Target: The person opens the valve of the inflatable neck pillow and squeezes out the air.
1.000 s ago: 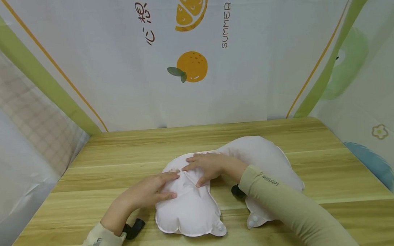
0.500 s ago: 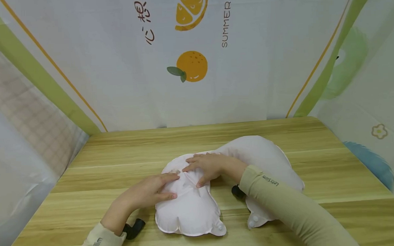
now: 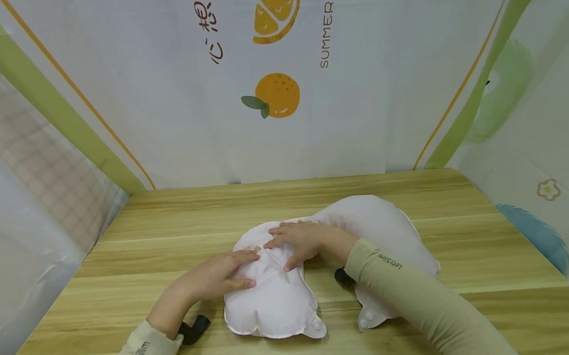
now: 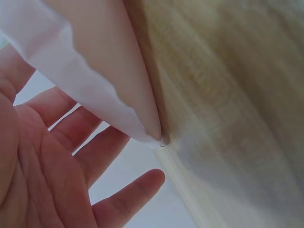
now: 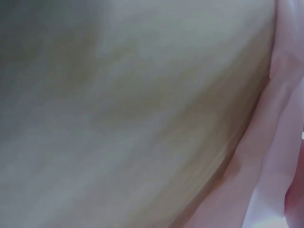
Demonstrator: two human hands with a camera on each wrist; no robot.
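A pale pink inflatable neck pillow lies on the wooden table, its left arm folded toward me and its right arm still puffed up. My left hand lies flat on the pillow's left side with straight fingers. My right hand presses flat on the fold beside it, fingertips nearly meeting the left hand's. In the left wrist view my left hand shows an open palm beside the pillow's seam edge. The right wrist view is a blur of table and pillow fabric.
Two valve nubs sit on the pillow's near ends. Black wrist-camera mounts show under both forearms. Printed curtains wall the table at the back and both sides. Bare wood lies to the left and behind the pillow.
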